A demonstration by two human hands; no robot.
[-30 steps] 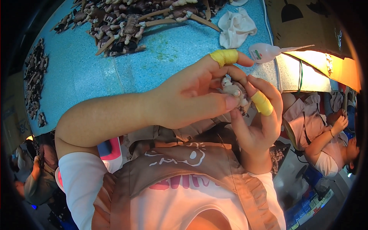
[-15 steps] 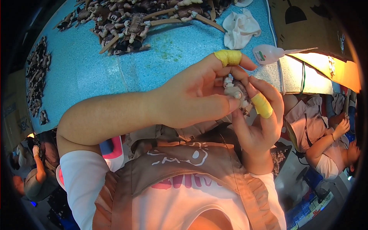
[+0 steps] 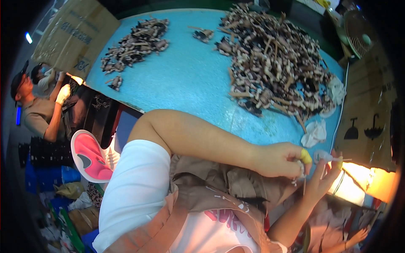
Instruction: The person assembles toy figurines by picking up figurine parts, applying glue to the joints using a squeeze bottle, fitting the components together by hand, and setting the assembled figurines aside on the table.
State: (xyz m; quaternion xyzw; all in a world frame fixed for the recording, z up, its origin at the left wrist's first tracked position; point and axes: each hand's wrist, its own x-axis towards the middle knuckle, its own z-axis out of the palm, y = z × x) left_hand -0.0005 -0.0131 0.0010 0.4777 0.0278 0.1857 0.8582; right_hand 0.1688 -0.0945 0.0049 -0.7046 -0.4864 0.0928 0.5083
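Here, bottle [image 3: 322, 156] (pale) at right hand [image 3: 324, 180].

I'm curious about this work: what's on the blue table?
On the table lie a large pile of small figures, a smaller pile leftward, and a crumpled white cloth. The left forearm hides part of the tabletop; whatever lies deep inside the piles can't be seen.
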